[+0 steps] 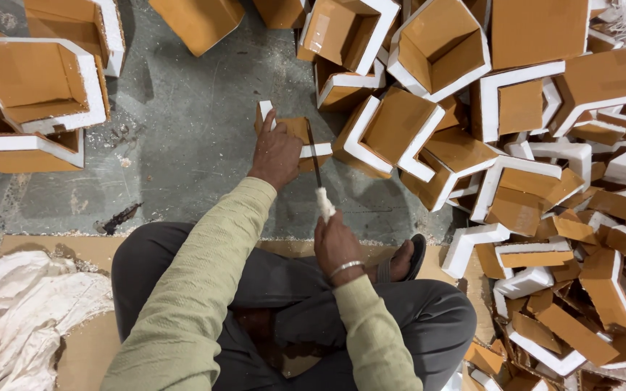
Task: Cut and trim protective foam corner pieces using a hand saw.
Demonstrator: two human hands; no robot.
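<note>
My left hand presses down on a small corner piece of white foam faced with brown card on the grey floor. My right hand grips the white wrapped handle of a thin dark blade, held upright with its tip against the piece just right of my left hand. I sit cross-legged in dark trousers and a pale green long sleeve, with a metal bangle on the right wrist.
A big heap of the same foam-and-card corner pieces fills the right side and top. More pieces lie at the upper left. A white sack lies at the lower left on flat cardboard.
</note>
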